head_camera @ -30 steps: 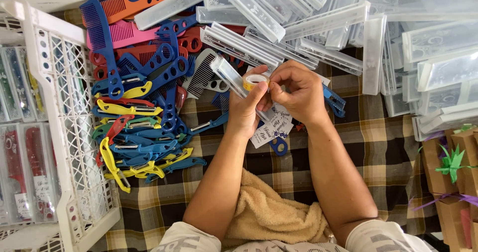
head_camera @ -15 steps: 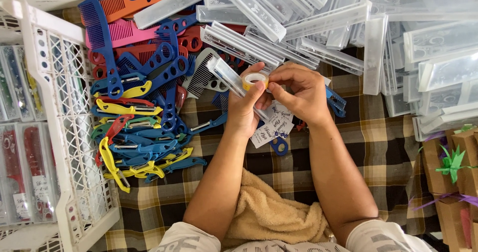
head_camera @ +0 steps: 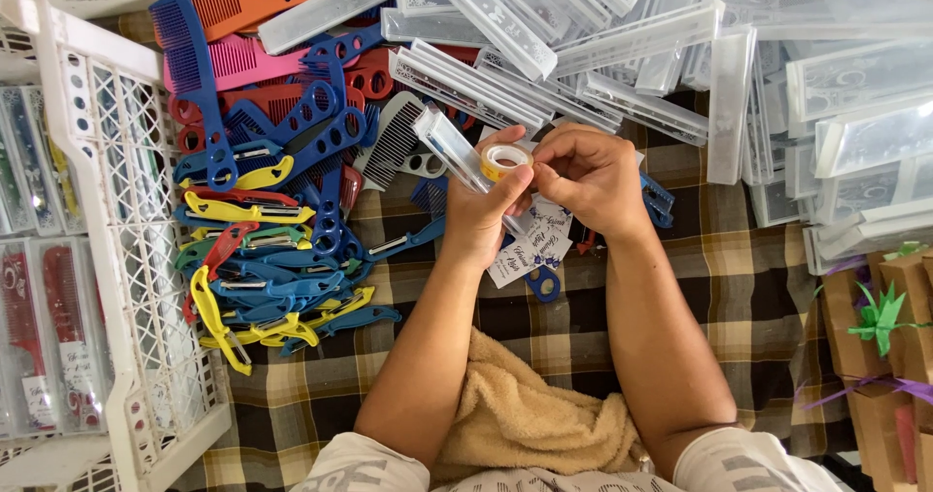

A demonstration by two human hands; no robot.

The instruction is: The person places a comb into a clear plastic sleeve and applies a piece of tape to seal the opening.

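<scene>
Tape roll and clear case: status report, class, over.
Left hand holds clear case and tape roll. Right hand picks at the roll. Combs piled left, paper tags beneath; nothing blocking.

Views: one only, head camera, nothing shared with another view.
Position: sat above the person's own forearms, near the work.
Facing: looked almost straight down at the checked cloth [head_camera: 739,288].
Closeness: both hands filled the centre.
Framing: white crate [head_camera: 126,259] cut off at left, brown boxes [head_camera: 889,346] at right.
</scene>
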